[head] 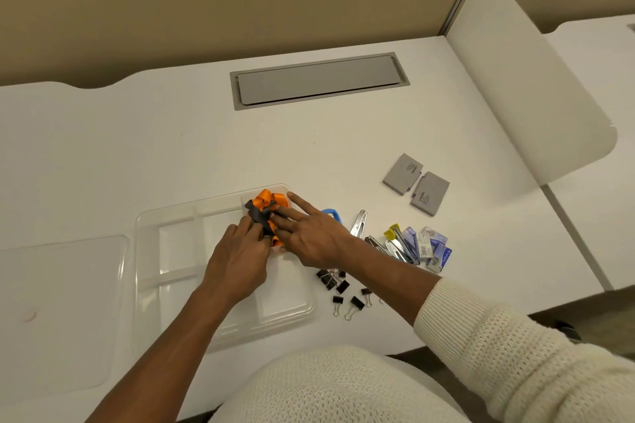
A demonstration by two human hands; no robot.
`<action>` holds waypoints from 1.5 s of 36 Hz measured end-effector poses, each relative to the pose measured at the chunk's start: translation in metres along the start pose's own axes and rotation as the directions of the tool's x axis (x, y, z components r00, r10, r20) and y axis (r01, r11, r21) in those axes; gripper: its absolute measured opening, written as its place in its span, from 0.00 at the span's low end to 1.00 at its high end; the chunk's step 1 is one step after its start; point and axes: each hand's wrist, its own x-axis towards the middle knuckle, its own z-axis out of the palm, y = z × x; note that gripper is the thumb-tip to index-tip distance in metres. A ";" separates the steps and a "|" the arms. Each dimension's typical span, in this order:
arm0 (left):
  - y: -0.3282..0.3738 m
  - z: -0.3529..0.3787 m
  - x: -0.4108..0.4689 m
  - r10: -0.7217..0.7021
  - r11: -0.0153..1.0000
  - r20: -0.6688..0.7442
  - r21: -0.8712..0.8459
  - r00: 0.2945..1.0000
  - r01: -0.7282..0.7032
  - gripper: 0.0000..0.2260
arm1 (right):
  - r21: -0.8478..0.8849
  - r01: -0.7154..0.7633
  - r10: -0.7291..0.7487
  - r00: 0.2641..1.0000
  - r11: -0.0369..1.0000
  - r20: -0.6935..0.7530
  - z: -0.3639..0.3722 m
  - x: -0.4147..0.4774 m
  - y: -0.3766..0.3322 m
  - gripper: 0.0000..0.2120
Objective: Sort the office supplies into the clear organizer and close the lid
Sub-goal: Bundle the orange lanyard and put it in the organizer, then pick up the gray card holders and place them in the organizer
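Note:
A clear divided organizer (165, 244) lies on the white desk in front of me. Its flat clear lid (62, 312) rests beside it on the left. A bundle of orange and dark grey ribbon (266, 204) sits in the organizer's far right compartment. My left hand (237, 261) pinches the near end of the ribbon. My right hand (309, 237) presses on the ribbon from the right, its fingers spread. Right of the organizer lie several black binder clips (340, 288), silver hair clips (359, 223), staple boxes and small tools (419, 245), and a blue item (333, 215) partly hidden by my right hand.
Two grey card cases (415, 184) lie at the right, beyond the supplies. A grey cable hatch (318, 81) is set into the desk at the back. A white divider panel (522, 79) rises along the desk's right side. The desk's front edge is close to my body.

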 end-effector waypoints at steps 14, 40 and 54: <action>0.019 -0.050 0.006 -0.035 0.992 0.091 0.122 0.995 0.024 0.07 | 0.293 -0.145 0.238 0.919 0.945 -0.313 -0.018 -0.029 0.001 0.10; 0.190 -0.034 0.228 -0.030 0.878 0.150 -0.468 0.988 0.098 0.18 | 0.414 -0.850 0.925 -0.195 -0.326 0.327 -0.012 -0.180 0.142 0.36; 0.237 -0.025 0.275 -0.218 0.856 0.239 -0.419 0.946 0.304 0.39 | 0.415 -0.761 0.824 -0.266 -0.498 0.501 -0.002 -0.173 0.169 0.39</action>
